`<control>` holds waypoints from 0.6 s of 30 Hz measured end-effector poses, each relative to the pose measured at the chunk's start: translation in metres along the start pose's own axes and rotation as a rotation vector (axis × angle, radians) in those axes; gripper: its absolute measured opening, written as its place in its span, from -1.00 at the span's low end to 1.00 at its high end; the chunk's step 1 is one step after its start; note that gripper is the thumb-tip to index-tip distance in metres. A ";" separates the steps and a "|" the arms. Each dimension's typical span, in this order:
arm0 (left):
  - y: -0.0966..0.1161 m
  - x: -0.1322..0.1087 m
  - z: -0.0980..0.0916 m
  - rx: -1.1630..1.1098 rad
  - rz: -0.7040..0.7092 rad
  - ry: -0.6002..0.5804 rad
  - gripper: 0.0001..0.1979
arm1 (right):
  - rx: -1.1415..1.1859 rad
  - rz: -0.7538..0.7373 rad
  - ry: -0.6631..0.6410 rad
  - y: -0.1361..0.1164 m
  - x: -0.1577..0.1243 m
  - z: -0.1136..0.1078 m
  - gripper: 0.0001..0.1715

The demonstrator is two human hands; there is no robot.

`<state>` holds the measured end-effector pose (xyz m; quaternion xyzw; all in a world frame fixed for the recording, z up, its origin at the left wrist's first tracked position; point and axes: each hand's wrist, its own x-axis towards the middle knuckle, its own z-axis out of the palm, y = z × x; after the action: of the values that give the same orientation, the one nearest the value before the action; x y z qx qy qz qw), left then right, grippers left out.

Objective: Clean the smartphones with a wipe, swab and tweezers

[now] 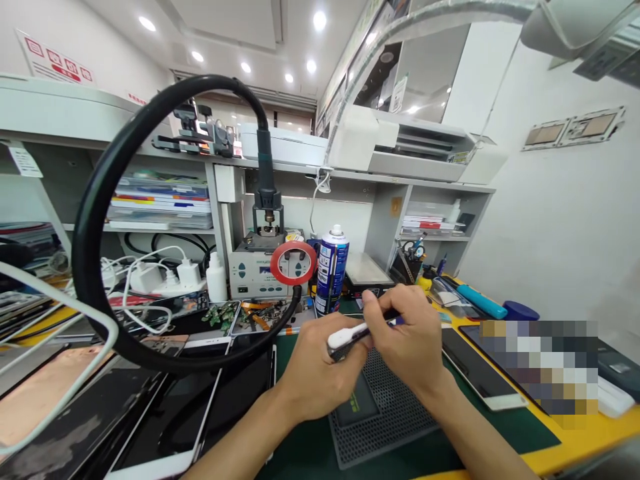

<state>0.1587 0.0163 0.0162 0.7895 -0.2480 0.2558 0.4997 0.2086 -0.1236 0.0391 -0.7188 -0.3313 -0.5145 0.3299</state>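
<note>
My left hand [320, 367] is closed around a slim dark phone-like device [345, 348], seen nearly edge-on. A white object [346, 335] with a rounded end lies along it. My right hand [407, 330] is closed at the device's far end, its thumb and fingers pinched together on a thin dark item too small to name. Both hands nearly touch, raised over a grey perforated mat [393, 400]. A dark flat piece with green print [357, 403] rests on that mat, partly hidden beneath my left hand.
A blue spray can [331, 270] stands behind my hands, beside a red tape roll [275, 263] and a rework station [255, 287]. A thick black hose [90, 200] loops at the left above several phones. Another phone [477, 367] lies right.
</note>
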 end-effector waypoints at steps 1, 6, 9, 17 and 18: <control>0.000 0.000 0.000 -0.014 0.005 -0.005 -0.87 | 0.005 -0.016 -0.008 -0.003 0.000 0.000 -0.61; 0.001 -0.001 0.001 -0.045 0.005 -0.005 -0.83 | -0.016 -0.055 0.011 -0.002 0.001 -0.003 -0.62; 0.001 -0.001 0.001 -0.022 -0.019 -0.006 -0.84 | -0.029 -0.061 0.016 0.005 0.001 -0.005 -0.62; 0.001 0.000 0.000 0.024 -0.046 -0.004 -0.88 | -0.085 -0.089 0.047 0.023 0.006 -0.008 -0.63; 0.001 0.000 0.000 0.027 -0.052 -0.004 -0.87 | -0.094 -0.094 0.051 0.026 0.007 -0.010 -0.63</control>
<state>0.1584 0.0158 0.0168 0.8030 -0.2247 0.2446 0.4949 0.2261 -0.1450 0.0447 -0.7038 -0.3316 -0.5625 0.2797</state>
